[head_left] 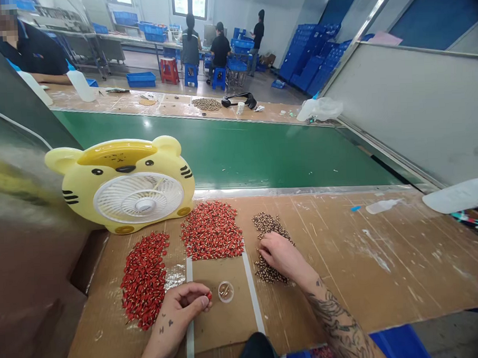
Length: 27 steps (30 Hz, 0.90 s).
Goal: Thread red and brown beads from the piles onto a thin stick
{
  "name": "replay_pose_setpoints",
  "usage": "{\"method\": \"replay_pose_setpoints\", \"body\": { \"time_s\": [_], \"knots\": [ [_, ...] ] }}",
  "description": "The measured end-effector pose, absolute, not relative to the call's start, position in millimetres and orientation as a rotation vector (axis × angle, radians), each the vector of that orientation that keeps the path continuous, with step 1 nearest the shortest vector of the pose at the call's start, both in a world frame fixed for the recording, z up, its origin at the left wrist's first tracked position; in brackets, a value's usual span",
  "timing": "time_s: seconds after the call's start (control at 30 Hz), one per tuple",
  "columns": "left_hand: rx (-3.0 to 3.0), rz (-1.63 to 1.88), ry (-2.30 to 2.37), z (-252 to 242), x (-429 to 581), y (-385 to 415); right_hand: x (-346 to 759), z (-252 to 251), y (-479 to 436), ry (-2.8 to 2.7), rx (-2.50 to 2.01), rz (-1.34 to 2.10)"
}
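Cardboard sheeting (pixel 346 269) covers the work area in front of you. 2 strips of white tape (pixel 249 289) run across it, away from you, and a small round clear container (pixel 225 291) holding a few brown parts stands between them. Your left hand (pixel 181 308) is closed in a pinch on a small red part (pixel 208 295), held between thumb and fingertips just beside the container. Your right hand (pixel 276 254) rests palm-down with fingers loosely together, pressed onto a pile of small brown parts (pixel 265 225). 2 piles of red parts lie nearby: the first pile (pixel 144 281) left of the tape, the second pile (pixel 211 230) beyond it. A yellow tiger-shaped fan (pixel 124 186) stands past them, before a green conveyor belt (pixel 222 148).
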<state>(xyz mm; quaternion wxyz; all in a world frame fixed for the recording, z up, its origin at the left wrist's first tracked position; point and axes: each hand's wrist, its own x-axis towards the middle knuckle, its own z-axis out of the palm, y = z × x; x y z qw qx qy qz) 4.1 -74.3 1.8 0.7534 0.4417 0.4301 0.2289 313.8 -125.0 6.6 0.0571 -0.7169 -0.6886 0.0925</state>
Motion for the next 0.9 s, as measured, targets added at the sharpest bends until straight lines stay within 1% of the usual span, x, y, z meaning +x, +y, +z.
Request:
{"method": "replay_pose_setpoints", "body": {
  "time_s": [0.33,0.53,0.9],
  "knots": [
    [0.949,0.513,0.906,-7,4,-76,313,9,-130,-1.971,-2.110,0.362],
    [0.965,0.484,0.909,-3,7,-78,301,14,-111,-2.013,-2.013,0.416],
    [0.945,0.518,0.928,-1,4,-78,297,2,-90,-2.016,-1.973,0.435]
  ]
}}
